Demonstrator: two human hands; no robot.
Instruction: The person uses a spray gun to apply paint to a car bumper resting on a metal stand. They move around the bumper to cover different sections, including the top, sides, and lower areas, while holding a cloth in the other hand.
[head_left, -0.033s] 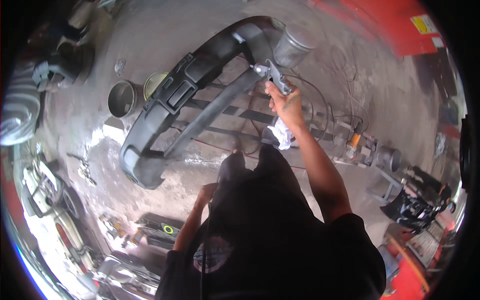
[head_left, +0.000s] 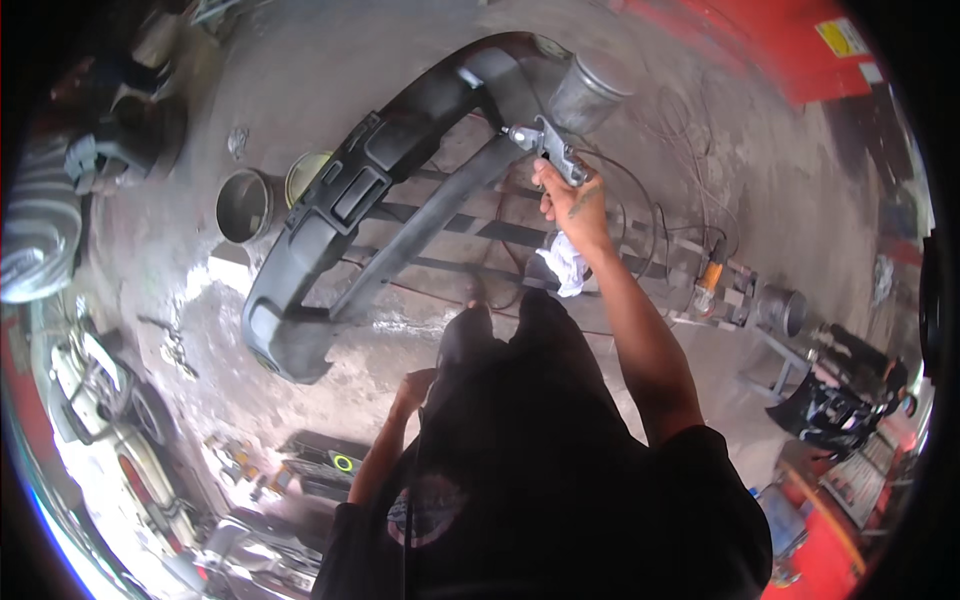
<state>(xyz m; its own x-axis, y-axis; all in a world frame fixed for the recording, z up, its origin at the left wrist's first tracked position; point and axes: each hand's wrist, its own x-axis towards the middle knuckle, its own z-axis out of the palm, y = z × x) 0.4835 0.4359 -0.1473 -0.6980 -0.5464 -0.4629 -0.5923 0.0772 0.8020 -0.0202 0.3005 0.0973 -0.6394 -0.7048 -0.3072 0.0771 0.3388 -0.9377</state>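
Note:
A paint spray gun (head_left: 552,146) with a round grey metal cup (head_left: 588,98) is gripped in my right hand (head_left: 577,208). Its nozzle points left at a long black vehicle bumper (head_left: 350,190), close to the bumper's far right part, without touching it. The bumper lies slantwise on a rack of dark bars (head_left: 475,226). Beside my thigh is my left hand (head_left: 414,389), low and with its fingers curled; my dark clothing partly hides it, and what it holds, if anything, does not show. A white cloth (head_left: 566,266) hangs below my right wrist.
Two open cans, one dark (head_left: 244,204) and one yellowish (head_left: 304,177), stand left of the bumper. A thin hose (head_left: 655,205) curves across the floor at right. A motorcycle (head_left: 118,425) is at lower left, a red panel (head_left: 740,45) at upper right.
My right hand and the spray gun have shifted very slightly to the right against the bumper. The whole view has turned a little; my left hand stays by my thigh.

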